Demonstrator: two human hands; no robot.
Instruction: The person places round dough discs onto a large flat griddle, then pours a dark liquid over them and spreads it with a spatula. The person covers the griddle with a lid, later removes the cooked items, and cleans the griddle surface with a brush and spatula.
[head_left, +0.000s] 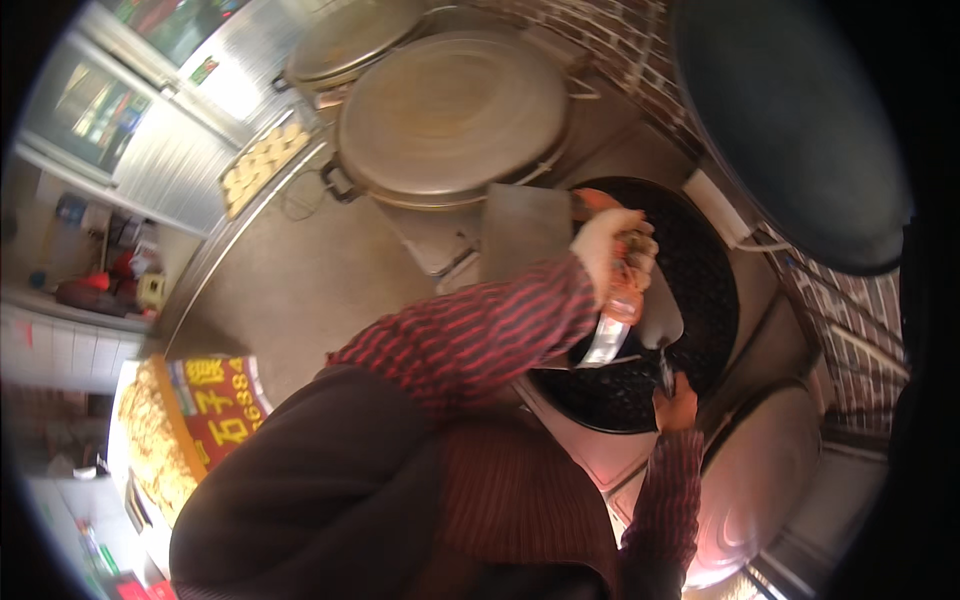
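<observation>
A wide round pan (701, 285) full of small dark stones is in front of me. My left hand (609, 251) reaches over it, closed around a reddish-orange object (622, 300) with a shiny silvery end; blur hides what it is. Lower down, my right hand (676, 405) grips the thin handle of a metal spatula (660, 304). Its flat grey blade lies over the stones, partly behind the left hand. A flat grey metal sheet (525, 229) is just left of my left hand, overlapping the pan's edge. Another orange piece (598, 201) shows beyond the hand.
Large round metal lids (454, 112) cover pans at the back. A tray of pale dough rounds (266, 161) stands at the worktop's far left edge. Another big dark lid (795, 135) leans at the brick wall. A sign bearing writing (217, 405) is at lower left.
</observation>
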